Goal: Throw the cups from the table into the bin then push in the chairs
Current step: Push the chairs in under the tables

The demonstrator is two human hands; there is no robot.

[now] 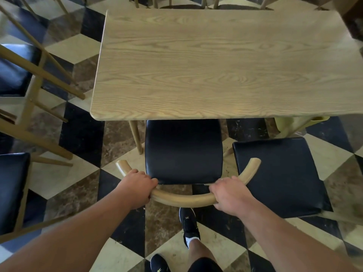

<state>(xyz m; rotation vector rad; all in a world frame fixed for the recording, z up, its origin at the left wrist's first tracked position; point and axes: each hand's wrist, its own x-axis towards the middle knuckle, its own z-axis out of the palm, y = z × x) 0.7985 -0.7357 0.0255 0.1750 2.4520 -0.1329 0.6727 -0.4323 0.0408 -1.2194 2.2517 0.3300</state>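
Fingers: my left hand (137, 188) and right hand (228, 195) are both clenched around the curved backrest (182, 201) of the chair (183, 152), fingers (154, 181) wrapped over its top.
Hold: one hand either side of the middle, so a push should run straight.
Handling: stiff wood, smooth but easy to grip; I judge the chair light enough to slide, though the legs may drag on the tiled floor (82, 134).
Arms: both reach forward and down, nearly straight, wrists level.
Chair: its seat front is just under the worktop (216, 65) edge, most of it out.
Second chair (280, 173): just beside on the right, not yet pushed in.
Cups: none visible on the worktop.
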